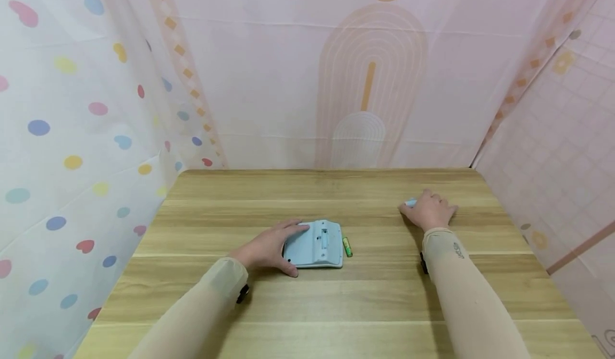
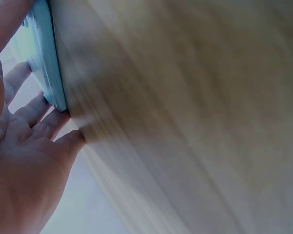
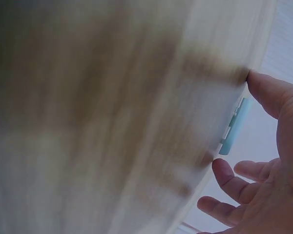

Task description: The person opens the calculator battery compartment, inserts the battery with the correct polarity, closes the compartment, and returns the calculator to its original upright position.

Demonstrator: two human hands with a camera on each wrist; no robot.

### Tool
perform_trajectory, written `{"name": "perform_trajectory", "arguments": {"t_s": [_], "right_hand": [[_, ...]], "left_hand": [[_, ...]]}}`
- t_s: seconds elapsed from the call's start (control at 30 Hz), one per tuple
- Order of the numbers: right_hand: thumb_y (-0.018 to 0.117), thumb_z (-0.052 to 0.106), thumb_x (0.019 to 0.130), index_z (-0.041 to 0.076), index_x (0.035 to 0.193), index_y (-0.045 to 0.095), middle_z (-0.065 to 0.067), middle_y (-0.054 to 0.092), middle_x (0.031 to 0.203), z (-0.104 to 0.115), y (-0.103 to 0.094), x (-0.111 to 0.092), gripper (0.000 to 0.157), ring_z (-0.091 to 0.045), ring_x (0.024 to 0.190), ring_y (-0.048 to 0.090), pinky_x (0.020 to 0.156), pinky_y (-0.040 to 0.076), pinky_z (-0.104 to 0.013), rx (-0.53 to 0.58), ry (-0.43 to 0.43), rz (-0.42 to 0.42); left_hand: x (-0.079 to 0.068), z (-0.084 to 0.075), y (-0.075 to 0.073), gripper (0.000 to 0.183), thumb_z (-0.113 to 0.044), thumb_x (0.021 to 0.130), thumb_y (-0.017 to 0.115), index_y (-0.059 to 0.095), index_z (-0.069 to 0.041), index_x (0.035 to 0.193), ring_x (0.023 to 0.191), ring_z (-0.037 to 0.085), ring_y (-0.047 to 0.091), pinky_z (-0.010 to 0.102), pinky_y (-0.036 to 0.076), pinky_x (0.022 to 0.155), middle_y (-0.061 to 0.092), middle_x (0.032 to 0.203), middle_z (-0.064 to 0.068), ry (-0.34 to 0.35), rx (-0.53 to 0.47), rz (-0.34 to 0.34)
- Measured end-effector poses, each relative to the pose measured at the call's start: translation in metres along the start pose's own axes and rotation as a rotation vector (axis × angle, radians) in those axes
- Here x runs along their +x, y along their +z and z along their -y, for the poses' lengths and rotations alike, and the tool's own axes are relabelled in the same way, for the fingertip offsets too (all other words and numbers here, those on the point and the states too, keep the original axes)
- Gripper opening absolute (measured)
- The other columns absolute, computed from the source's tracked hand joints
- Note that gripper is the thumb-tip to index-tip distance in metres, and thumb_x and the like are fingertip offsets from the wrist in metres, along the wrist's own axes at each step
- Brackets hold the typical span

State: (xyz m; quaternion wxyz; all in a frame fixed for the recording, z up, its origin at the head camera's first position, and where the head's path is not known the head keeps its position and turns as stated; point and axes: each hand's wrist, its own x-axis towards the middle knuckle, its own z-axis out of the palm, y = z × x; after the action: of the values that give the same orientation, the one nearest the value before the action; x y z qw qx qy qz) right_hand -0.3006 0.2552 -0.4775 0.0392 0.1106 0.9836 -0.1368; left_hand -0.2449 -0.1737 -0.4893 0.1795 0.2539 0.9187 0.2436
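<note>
A light blue calculator [image 1: 307, 244] lies face down on the wooden table, its battery slot [image 1: 324, 238] uncovered. My left hand [image 1: 269, 244] grips its left end, thumb at the near edge and fingers at the far side. In the left wrist view, fingertips touch the calculator's edge [image 2: 51, 63]. Just right of the calculator lies a green and yellow battery [image 1: 347, 246]. Farther right, my right hand [image 1: 431, 212] reaches over a small light blue cover [image 3: 234, 126]. Thumb and fingers are spread on either side of that piece, with a gap visible at the thumb.
The wood-grain table [image 1: 375, 305] ends at a patterned curtain [image 1: 269, 97] at the back. More curtain hangs at the left and right sides. Both wrists wear light bands with a black part underneath.
</note>
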Motion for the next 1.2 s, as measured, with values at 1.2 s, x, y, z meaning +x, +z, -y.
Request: {"name": "perform_trajectory", "arguments": {"t_s": [1.2], "right_hand": [[0.069, 0.045, 0.103, 0.004, 0.151, 0.058, -0.024, 0.072, 0.134, 0.030, -0.004, -0.070, 0.064, -0.044, 0.116, 0.072, 0.090, 0.059, -0.058, 0.190, -0.370, 0.061]], "left_hand": [[-0.002, -0.003, 0.001, 0.115, -0.044, 0.071, 0.101, 0.040, -0.025, 0.166, 0.160, 0.039, 0.034, 0.060, 0.037, 0.125, 0.026, 0.178, 0.010, -0.002, 0.003, 0.002]]}}
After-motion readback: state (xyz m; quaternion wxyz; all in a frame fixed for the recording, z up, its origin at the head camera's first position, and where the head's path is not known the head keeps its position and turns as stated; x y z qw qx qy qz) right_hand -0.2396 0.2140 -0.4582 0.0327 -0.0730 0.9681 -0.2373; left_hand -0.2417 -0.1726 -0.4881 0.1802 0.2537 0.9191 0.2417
